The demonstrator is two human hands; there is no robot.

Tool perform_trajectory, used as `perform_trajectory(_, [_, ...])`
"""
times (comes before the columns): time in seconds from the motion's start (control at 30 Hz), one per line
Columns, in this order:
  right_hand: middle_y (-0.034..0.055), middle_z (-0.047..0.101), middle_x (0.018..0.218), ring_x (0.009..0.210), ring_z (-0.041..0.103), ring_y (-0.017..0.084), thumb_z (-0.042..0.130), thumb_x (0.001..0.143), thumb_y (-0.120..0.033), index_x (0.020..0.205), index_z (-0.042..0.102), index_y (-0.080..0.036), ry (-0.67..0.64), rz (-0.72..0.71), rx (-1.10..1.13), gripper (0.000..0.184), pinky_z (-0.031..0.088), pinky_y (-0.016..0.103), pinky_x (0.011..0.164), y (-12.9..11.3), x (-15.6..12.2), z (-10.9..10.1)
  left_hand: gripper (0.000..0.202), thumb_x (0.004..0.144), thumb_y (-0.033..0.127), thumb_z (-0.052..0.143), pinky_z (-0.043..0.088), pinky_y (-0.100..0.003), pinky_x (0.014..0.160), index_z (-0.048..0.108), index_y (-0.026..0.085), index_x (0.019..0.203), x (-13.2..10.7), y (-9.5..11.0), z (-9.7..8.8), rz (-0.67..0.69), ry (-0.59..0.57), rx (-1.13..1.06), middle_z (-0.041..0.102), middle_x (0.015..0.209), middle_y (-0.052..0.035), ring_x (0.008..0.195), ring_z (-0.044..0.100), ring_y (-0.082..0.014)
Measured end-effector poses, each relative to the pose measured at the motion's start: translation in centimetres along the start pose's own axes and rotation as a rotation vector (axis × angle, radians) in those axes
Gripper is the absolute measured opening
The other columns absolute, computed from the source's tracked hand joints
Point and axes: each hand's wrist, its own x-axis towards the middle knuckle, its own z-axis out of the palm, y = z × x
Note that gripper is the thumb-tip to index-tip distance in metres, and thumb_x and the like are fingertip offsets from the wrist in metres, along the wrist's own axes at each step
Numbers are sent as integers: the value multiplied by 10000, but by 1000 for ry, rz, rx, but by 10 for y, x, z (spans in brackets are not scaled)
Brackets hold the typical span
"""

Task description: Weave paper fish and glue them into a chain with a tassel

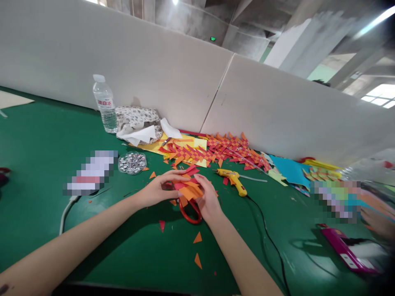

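In the head view my left hand (159, 190) and my right hand (210, 198) are closed on a woven paper piece (190, 190) of orange and red strips, held between them just above the table. Their fingertips grip its two sides, and part of it is hidden by the fingers. Under the hands, red scissor handles (190, 220) show; the blades are hidden. Small orange paper scraps (197, 237) and a red scrap (162, 225) lie around. To the right rests a yellow glue gun (234, 181) with its black cord trailing to the front edge.
Woven paper fish (228, 148) lie piled along the white partition (173, 70). Left stand a water bottle (106, 107), a patterned cloth bag (138, 119) and a dish of googly eyes (132, 162). At right are blue paper (290, 170), a magenta power strip (347, 250) and another person's hand (378, 220).
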Motion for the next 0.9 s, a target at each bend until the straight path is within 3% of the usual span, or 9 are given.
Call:
perform_trajectory(0.2, [-17,659,689,468,590,129,628,724,-366,913,519,-227,-118,-33,-43,258,490,259,469,-5,-2,-1,265,703,241,692,465,-307,892,673,213,966,5,-4,-1,-249,191,-421,662,1081,-38,1023,593,-191])
perform_trajectory(0.3, [-17,657,703,506,599,133,637,721,-381,918,519,-231,-121,-86,-78,275,484,247,467,-4,0,-1,191,701,197,697,509,-260,806,671,193,891,7,-9,-4,-329,281,-598,693,981,-29,897,639,-153])
perform_trajectory(0.4, [-10,641,728,571,606,144,644,716,-411,928,526,-228,-130,-164,-138,304,485,245,479,0,3,-2,187,728,153,669,521,-219,760,653,178,912,8,-11,-9,-354,269,-723,694,969,-43,846,650,-128])
perform_trajectory(0.53, [21,625,868,809,609,173,625,732,-407,923,562,-210,-53,-376,-227,282,509,287,671,4,7,-7,183,746,87,626,537,-204,705,628,171,908,10,-10,-16,-409,337,-829,705,879,-36,717,657,-102])
perform_trajectory(0.63, [46,590,1089,1060,529,206,615,738,-336,999,576,-219,-18,-565,-325,288,420,363,913,3,6,-11,140,756,57,596,542,-187,629,620,160,848,11,-7,-19,-457,385,-875,698,737,-10,541,616,-69])
perform_trajectory(0.77, [44,528,1247,1196,442,230,646,708,-239,1131,539,-260,-105,-675,-504,437,313,412,1020,1,1,-10,131,790,93,569,548,-200,653,625,130,902,11,-4,-18,-511,340,-856,707,802,-56,666,658,-110])
perform_trajectory(0.9, [64,593,1166,1110,526,231,666,718,-281,1100,557,-242,-128,-623,-487,399,408,389,949,4,1,-5,157,829,146,535,544,-184,645,635,100,940,8,0,-17,-572,238,-830,709,825,-81,711,667,-124])
